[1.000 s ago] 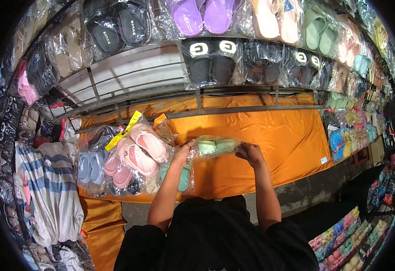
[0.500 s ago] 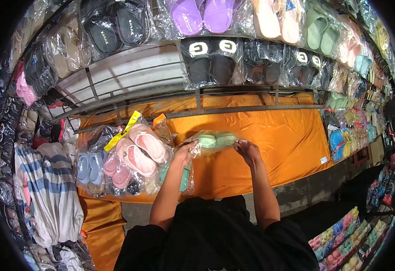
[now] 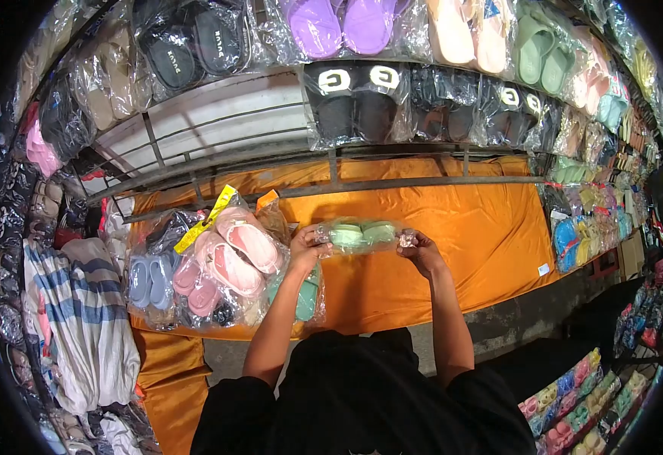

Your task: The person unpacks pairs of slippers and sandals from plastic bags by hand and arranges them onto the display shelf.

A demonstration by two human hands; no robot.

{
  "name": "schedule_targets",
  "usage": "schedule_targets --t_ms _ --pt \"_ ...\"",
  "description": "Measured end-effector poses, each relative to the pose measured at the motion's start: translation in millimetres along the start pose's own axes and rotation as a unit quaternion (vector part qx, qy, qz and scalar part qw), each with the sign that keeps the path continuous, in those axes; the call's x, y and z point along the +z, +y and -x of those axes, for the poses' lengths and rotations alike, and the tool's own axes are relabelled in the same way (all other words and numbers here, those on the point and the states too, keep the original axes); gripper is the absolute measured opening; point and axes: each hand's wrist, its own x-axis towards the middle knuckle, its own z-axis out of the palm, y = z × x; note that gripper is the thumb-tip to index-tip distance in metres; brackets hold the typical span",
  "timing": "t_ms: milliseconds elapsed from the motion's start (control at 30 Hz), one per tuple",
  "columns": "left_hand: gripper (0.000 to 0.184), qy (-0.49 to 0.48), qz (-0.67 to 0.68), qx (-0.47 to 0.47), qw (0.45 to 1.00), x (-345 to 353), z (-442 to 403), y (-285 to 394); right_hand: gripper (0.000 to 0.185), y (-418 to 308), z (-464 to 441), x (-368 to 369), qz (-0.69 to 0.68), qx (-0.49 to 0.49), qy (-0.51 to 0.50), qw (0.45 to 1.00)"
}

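Note:
A clear plastic bag with a pair of light green slippers inside is held up over the orange cloth. My left hand is closed on the bag's left end. At the other end, my right hand grips bunched, crinkled plastic. The slippers lie side by side between the two hands. Left of my left hand, bagged pink slippers with a yellow strip rest on a pile. A bagged teal pair is partly behind my left forearm.
Bagged blue-grey slippers lie at the pile's left. A metal rack rail crosses behind the cloth, with bagged black sandals and purple slippers above. A striped cloth hangs left. More bagged footwear is on the right.
My right hand has gathered the plastic at the bag's right end into a bunch. The green slippers now face up more plainly, and both hands have shifted only slightly.

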Motion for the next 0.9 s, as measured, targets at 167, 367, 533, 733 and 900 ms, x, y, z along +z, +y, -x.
schedule_targets --t_ms 167,367,533,733,900 --pt "0.058 0.030 -0.040 0.049 0.998 -2 2 -5 0.041 21 -22 -28 0.095 -0.089 0.019 0.991" --pt "0.042 0.027 -0.315 0.167 0.934 11 22 27 0.030 -3 5 29 0.372 -0.195 0.127 0.899" --pt "0.028 -0.004 -0.428 0.250 0.869 4 26 26 0.014 -2 12 30 0.526 -0.255 0.056 0.810" --pt "0.012 0.020 -0.457 0.314 0.832 3 44 11 0.011 19 21 24 0.582 -0.377 0.108 0.713" --pt "0.011 0.015 -0.431 0.326 0.841 -10 74 -30 0.019 72 42 13 0.494 -0.388 0.167 0.760"
